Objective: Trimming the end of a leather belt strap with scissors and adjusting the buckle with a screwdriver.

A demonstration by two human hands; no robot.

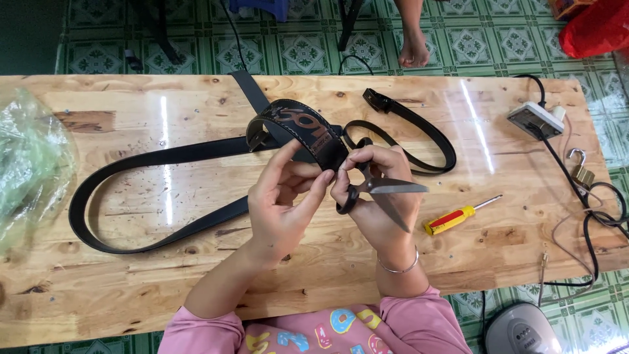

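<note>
Head view: wooden table (pixel 98 288) seen from above.
Belt (pixel 308 134): pinched by left hand (pixel 285 203), just above it.
Scissors (pixel 377 193): gripped by right hand (pixel 380 196), blades apart.

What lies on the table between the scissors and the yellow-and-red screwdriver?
Nothing: in the head view, only bare wooden table separates the scissors, held in the right hand, from the screwdriver.

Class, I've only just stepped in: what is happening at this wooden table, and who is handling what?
A person in a pink top works at a wooden table. The left hand pinches the end of a black leather belt, whose embossed section curls up just above the fingers. The right hand holds black-handled scissors with the blades open, pointing away to the right. A yellow and red screwdriver lies on the table to the right, and a padlock sits near the far right edge.
</note>
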